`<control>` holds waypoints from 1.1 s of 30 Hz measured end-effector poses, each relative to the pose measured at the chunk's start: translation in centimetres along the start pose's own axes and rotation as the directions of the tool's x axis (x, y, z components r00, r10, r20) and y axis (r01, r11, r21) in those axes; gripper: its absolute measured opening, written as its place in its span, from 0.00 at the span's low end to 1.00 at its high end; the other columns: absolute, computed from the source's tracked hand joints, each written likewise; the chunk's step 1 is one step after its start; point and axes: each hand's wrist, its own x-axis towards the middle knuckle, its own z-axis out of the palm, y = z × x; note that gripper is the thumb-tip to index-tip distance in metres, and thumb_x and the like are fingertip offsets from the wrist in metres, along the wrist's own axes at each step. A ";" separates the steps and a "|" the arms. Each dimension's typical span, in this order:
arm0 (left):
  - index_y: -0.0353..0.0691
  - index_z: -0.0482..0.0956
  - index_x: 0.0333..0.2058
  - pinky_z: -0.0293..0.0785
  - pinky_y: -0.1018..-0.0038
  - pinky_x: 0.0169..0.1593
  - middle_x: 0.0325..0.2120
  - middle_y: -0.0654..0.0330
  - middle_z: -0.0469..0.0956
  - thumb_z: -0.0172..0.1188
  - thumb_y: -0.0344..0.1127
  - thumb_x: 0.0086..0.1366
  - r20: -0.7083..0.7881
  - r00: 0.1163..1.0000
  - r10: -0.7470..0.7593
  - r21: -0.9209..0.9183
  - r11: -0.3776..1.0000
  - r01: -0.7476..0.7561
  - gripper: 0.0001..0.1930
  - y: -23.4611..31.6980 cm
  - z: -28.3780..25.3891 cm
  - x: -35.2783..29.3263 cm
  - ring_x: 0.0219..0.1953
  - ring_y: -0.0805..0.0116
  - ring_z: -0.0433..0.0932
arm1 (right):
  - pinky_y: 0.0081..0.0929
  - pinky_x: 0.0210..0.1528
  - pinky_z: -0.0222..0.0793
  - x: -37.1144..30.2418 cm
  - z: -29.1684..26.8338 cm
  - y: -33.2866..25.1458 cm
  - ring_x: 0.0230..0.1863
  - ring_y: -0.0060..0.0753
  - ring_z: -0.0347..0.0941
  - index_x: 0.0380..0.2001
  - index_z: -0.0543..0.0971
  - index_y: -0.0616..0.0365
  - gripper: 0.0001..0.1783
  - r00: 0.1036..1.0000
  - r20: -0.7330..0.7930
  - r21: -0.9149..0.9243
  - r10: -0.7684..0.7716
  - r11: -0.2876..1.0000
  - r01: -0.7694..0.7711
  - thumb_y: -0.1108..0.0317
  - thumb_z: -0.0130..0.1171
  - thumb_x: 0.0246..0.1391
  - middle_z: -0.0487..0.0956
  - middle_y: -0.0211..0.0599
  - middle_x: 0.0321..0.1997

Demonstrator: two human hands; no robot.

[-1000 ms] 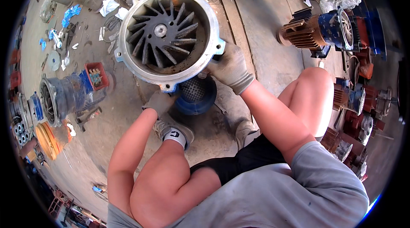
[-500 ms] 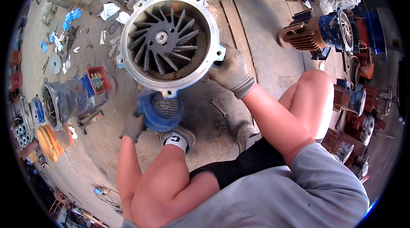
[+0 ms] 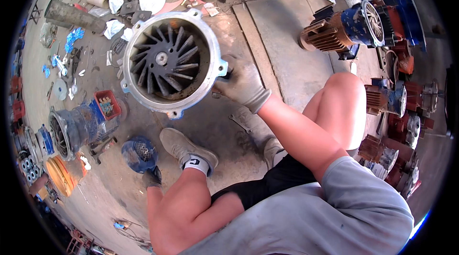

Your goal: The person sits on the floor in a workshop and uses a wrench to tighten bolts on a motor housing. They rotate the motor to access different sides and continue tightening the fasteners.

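A round metal motor housing [image 3: 210,40] with a black bladed fan wheel [image 3: 179,54] inside faces up toward me. At its right rim, my gloved right hand [image 3: 243,85] is closed round the edge beside a lug; some fingers are hidden behind the rim. Lower left, beside my shoe, a blue fan cover [image 3: 139,153] with a perforated grille is just above or on the floor; I cannot tell which. My gloved left hand [image 3: 153,177] grips its near edge, partly hidden.
On the left lie a blue motor [image 3: 79,123] with a red box [image 3: 108,104] of small parts, and a yellow-orange ring [image 3: 60,176]. A spanner [image 3: 240,124] lies between my feet. A rusty brown and blue motor [image 3: 344,28] stands at the right, with several more motors below it.
My left hand has carried the blue fan cover down and left, out from beside the housing to the floor area by my shoe. The housing and right hand appear slightly farther left.
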 end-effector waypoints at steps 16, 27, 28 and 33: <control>0.29 0.67 0.77 0.63 0.57 0.80 0.75 0.44 0.71 0.55 0.40 0.87 0.739 -0.172 0.651 0.072 -0.331 -0.941 0.29 20.8 21.4 -47.1 0.78 0.49 0.69 | 0.29 0.51 0.81 -26.7 -34.6 15.4 0.44 0.29 0.86 0.53 0.89 0.64 0.19 0.504 -0.486 0.148 0.714 0.636 -0.758 0.60 0.73 0.68 0.91 0.40 0.47; 0.40 0.61 0.82 0.46 0.44 0.85 0.81 0.46 0.62 0.54 0.57 0.80 0.905 -0.335 0.264 0.129 -0.918 -0.376 0.41 18.1 35.2 -53.2 0.83 0.40 0.57 | 0.52 0.56 0.82 -46.7 -21.5 41.8 0.57 0.63 0.88 0.50 0.91 0.65 0.23 -0.134 -0.474 0.191 0.870 -0.047 -0.980 0.57 0.61 0.66 0.90 0.62 0.54; 0.40 0.62 0.82 0.46 0.44 0.85 0.81 0.46 0.62 0.56 0.56 0.80 0.902 -0.331 0.279 0.127 -0.901 -0.414 0.40 17.6 35.5 -54.2 0.82 0.37 0.58 | 0.53 0.53 0.82 -46.8 -21.6 42.1 0.53 0.63 0.89 0.49 0.90 0.66 0.22 -0.176 -0.489 0.236 0.854 -0.065 -0.970 0.60 0.61 0.64 0.90 0.62 0.52; 0.42 0.65 0.79 0.53 0.41 0.83 0.79 0.44 0.64 0.60 0.60 0.78 0.881 -0.342 0.328 0.135 -0.866 -0.482 0.41 17.6 35.5 -54.8 0.80 0.32 0.59 | 0.57 0.57 0.81 -44.4 -20.9 39.9 0.57 0.68 0.87 0.49 0.90 0.67 0.28 0.051 -0.406 -0.156 0.912 -0.014 -0.988 0.50 0.60 0.67 0.89 0.67 0.51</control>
